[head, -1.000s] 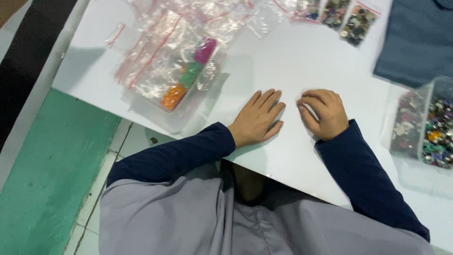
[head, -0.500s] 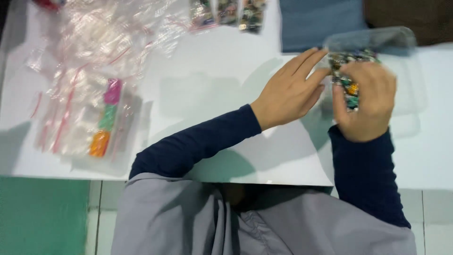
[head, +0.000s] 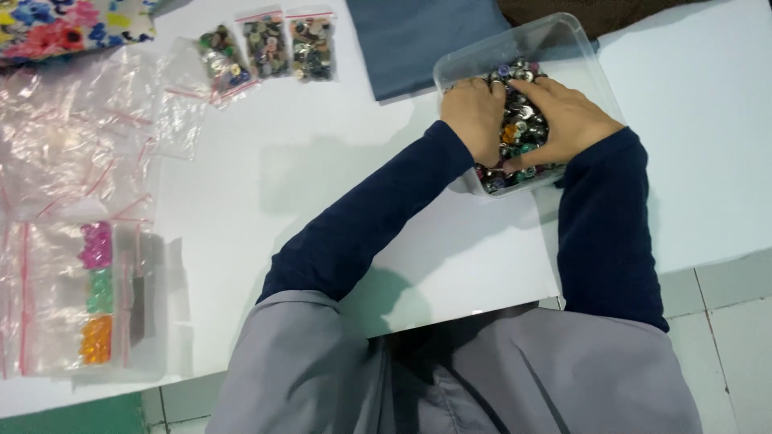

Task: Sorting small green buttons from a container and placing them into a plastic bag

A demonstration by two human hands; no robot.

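A clear plastic tub [head: 537, 38] stands on the white table [head: 322, 161], filled with small colourful beads [head: 515, 128]. Both my hands are down in the tub among the beads. My left hand [head: 476, 115] rests on the left side of the pile, fingers curled into it. My right hand [head: 567, 119] lies on the right side, fingers spread over the beads. Whether either hand grips any beads is hidden by the fingers. Dark blue sleeves cover both my arms.
Three small zip bags of beads [head: 265, 44] lie at the back. Several empty zip bags [head: 80, 137] are heaped at the left, near a clear box [head: 104, 297] with pink, green and orange beads. Blue-grey cloth [head: 418, 40] and floral fabric [head: 72, 24] lie at the far edge.
My hands moved from the bare table to the tub and are now both sunk into its beads. The view swung right, bringing the tub nearer the middle.
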